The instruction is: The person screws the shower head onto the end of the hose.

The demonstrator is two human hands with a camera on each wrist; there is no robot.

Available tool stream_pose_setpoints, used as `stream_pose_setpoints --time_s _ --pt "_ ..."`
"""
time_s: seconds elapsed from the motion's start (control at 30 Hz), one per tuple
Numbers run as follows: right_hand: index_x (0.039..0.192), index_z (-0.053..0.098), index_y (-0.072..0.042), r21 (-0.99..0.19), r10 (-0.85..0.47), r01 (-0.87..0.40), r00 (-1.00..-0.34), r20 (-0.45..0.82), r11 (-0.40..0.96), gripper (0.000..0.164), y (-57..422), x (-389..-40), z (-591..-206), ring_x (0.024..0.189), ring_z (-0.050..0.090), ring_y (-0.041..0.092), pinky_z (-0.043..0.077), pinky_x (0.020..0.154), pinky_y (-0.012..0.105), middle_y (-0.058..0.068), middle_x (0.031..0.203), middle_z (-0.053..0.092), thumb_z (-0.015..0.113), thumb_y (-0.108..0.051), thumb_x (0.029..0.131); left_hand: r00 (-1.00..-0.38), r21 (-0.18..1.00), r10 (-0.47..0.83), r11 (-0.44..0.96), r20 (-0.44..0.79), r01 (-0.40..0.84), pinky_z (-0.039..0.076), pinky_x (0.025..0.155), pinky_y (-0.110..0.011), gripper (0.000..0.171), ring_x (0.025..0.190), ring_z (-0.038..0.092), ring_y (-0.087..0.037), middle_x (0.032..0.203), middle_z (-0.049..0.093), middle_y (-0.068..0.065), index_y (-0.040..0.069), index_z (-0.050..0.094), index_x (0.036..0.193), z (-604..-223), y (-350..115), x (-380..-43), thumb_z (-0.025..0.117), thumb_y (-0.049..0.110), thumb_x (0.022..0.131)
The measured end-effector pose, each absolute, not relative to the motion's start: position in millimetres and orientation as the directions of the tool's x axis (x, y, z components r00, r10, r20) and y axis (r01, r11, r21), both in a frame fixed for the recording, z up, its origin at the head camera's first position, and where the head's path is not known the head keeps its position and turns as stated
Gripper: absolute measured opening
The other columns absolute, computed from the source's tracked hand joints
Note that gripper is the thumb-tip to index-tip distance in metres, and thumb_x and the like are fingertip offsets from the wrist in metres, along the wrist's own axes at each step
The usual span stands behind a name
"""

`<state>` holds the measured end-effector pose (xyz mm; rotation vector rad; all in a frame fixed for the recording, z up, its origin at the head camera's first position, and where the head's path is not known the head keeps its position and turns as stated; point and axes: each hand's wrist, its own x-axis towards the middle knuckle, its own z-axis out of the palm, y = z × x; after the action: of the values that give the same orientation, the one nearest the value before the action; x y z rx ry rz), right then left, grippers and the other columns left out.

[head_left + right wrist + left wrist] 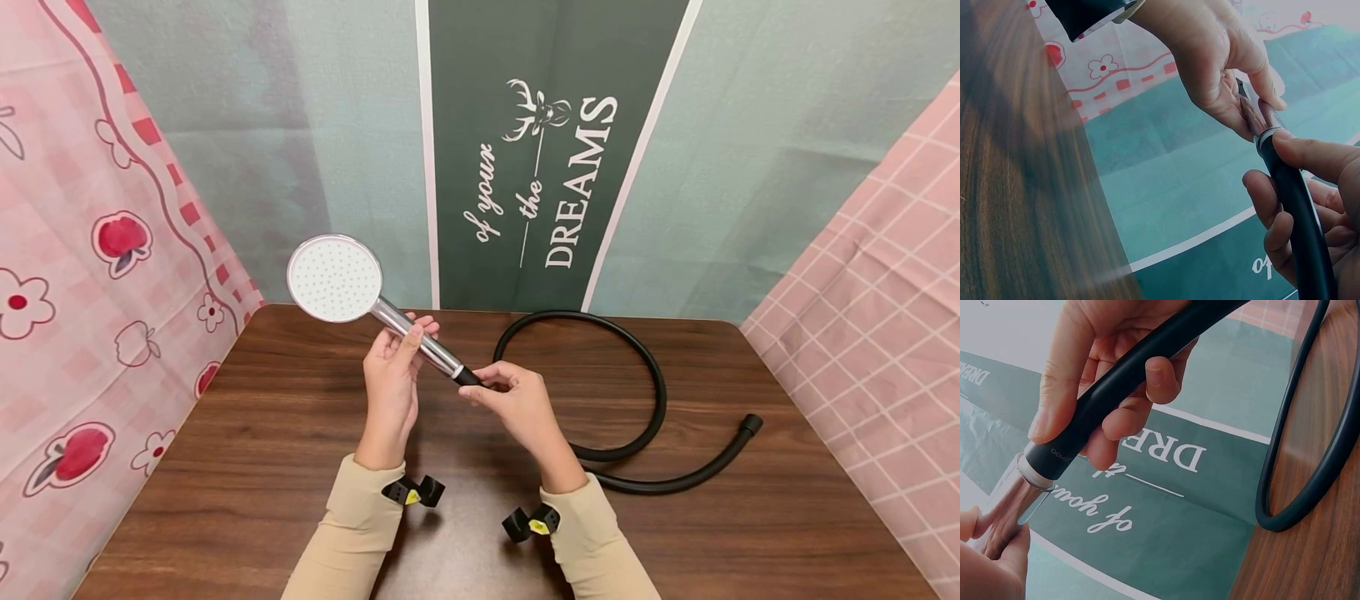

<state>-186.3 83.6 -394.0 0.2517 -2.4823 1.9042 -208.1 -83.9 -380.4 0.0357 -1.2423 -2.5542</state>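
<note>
A shower head [335,278] with a round white nozzle face and chrome handle is held up over the table, tilted with its face at the upper left. My left hand [393,367] grips the chrome handle [438,357], thumb on top. At the handle's lower end, my right hand [517,404] pinches the black end of a shower hose [656,379]. In the left wrist view, the hose's black end fitting [1054,456] meets a pale ring on the handle; how firmly they are joined I cannot tell. The right wrist view shows the same joint [1267,139] between both hands.
The hose loops over the brown wooden table [247,467], its other end fitting [751,424] lying at the right. A green curtain with lettering [581,183] hangs behind. Pink patterned cloths stand at the left [75,333] and right [885,333].
</note>
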Motion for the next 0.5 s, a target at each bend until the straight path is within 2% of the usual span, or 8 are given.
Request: stream_pose_setpoints --time_s 0.13,0.33,0.5 --pt "0.098 0.075 -0.005 -0.960 -0.124 -0.123 -0.988 0.094 0.252 0.024 84.0 -186.5 -394.2 0.076 0.071 0.028 0.050 0.054 0.024 0.012 0.084 0.076 0.084 -0.017 0.079 -0.955 0.772 -0.278 -0.582 0.106 0.255 0.060 0.090 -0.028 0.017 0.088 0.074 -0.012 0.094 0.074 -0.003 -0.002 0.055 0.114 -380.4 -83.9 -208.0 0.057 -0.001 0.097" --pt "0.097 0.075 -0.006 -0.958 -0.120 -0.115 -0.989 0.086 0.261 0.024 84.3 -186.9 -393.9 0.072 0.069 0.023 0.047 0.052 0.023 0.011 0.082 0.075 0.085 -0.018 0.079 -0.956 0.775 -0.274 -0.579 0.108 0.253 0.060 0.090 -0.027 0.018 0.088 0.074 -0.012 0.095 0.074 -0.003 -0.003 0.054 0.115 -380.2 -84.2 -208.0 0.057 -0.001 0.098" --pt "0.097 0.075 -0.006 -0.958 -0.128 -0.120 -0.988 0.090 0.259 0.024 84.3 -187.3 -394.1 0.078 0.070 0.035 0.051 0.054 0.026 0.011 0.081 0.075 0.084 -0.019 0.079 -0.956 0.778 -0.274 -0.577 0.105 0.250 0.060 0.090 -0.027 0.018 0.089 0.074 -0.012 0.095 0.074 -0.002 -0.002 0.054 0.115 -380.2 -84.2 -208.0 0.057 -0.001 0.098"
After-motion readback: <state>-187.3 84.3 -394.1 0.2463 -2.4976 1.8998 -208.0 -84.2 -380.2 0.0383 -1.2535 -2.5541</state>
